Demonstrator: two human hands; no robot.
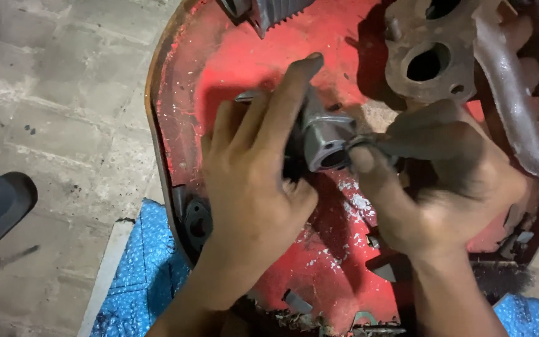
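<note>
Grey metal part point(325, 138) at frame centre, gripped in left hand point(254, 181), fingers wrapped round it. Right hand point(435, 187) pinched shut on dark strip point(369, 145) at part's bore. Likely heavy, rigid, greasy (grip body, not bore). Red tray point(219, 56) beneath; rusty casting point(428, 56) upper right; concrete floor point(57, 93), blue sheet point(151, 262) lower left.

Dim, harsh overhead light casts dark shadows; right hand point(444, 187) slightly motion-blurred.
</note>
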